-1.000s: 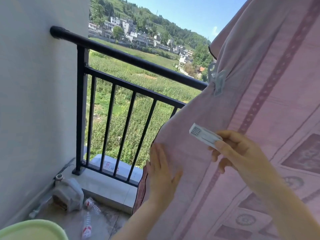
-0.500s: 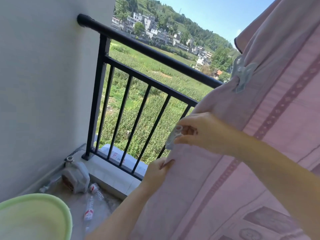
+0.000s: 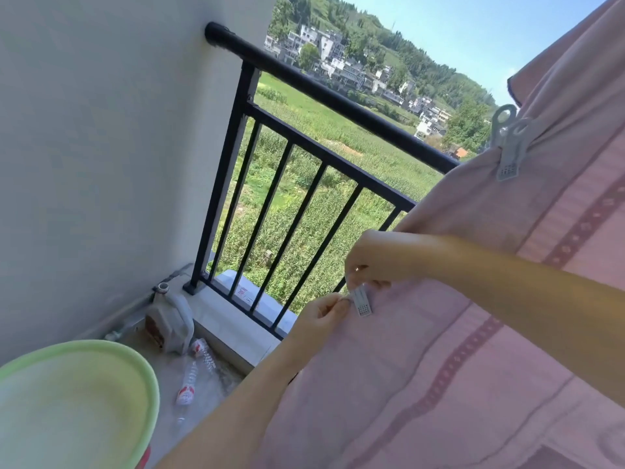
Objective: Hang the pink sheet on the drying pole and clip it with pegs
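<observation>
The pink sheet (image 3: 473, 316) with darker patterned stripes hangs over the black railing (image 3: 324, 96) and fills the right half of the view. A grey peg (image 3: 509, 143) is clipped on the sheet over the top rail at the upper right. My right hand (image 3: 375, 262) pinches a second grey peg (image 3: 362, 301) at the sheet's left edge, low down by the bars. My left hand (image 3: 324, 316) grips that same edge of the sheet just left of the peg. Whether this peg's jaws bite the cloth is hidden.
A white wall (image 3: 118, 147) stands at the left. A green basin (image 3: 77, 401) sits at the lower left. On the floor by the railing's base lie a white jug (image 3: 172, 319) and empty plastic bottles (image 3: 192, 377). Fields and houses lie beyond the bars.
My right hand has carried the peg down from in front of the sheet to its left edge. My left hand moved from flat on the cloth to gripping that edge. The view shifted left.
</observation>
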